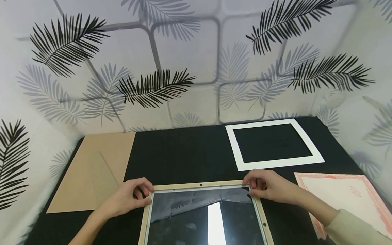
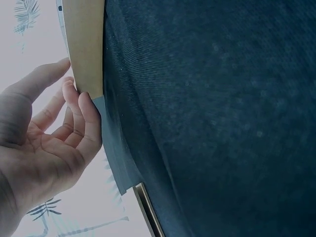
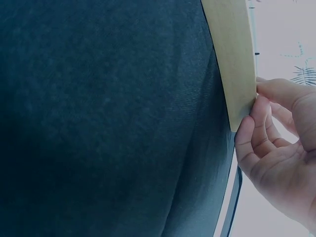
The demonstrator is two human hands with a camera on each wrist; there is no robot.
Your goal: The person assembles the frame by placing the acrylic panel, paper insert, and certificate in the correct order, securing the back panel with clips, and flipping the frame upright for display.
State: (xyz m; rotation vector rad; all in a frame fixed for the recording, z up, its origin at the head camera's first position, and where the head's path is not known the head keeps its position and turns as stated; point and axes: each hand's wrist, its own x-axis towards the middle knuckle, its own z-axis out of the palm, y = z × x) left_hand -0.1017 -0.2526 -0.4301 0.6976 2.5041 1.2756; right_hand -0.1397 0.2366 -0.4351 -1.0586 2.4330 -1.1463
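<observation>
A pale wooden picture frame (image 1: 180, 185) lies on the black cloth at the near middle, its inner rim and small dark holes facing up. Inside it, a glass pane (image 1: 183, 228) reflects a bright strip of light. My left hand (image 1: 122, 197) grips the frame's far left corner between thumb and fingers. At the far right corner my right hand (image 1: 271, 187) pinches the frame, thumb on the inner edge. Both wrist views show the fingertips at the ends of the frame's smooth wooden side (image 2: 85, 44). The frame's near side is out of view.
A brown backing board (image 1: 79, 170) with a stand flap lies at the left. At the back right is a white mat (image 1: 239, 163) with a rectangular opening. A pink-bordered sheet (image 1: 333, 190) lies right, partly under my right forearm. A leaf-patterned curtain (image 1: 202, 102) surrounds the table.
</observation>
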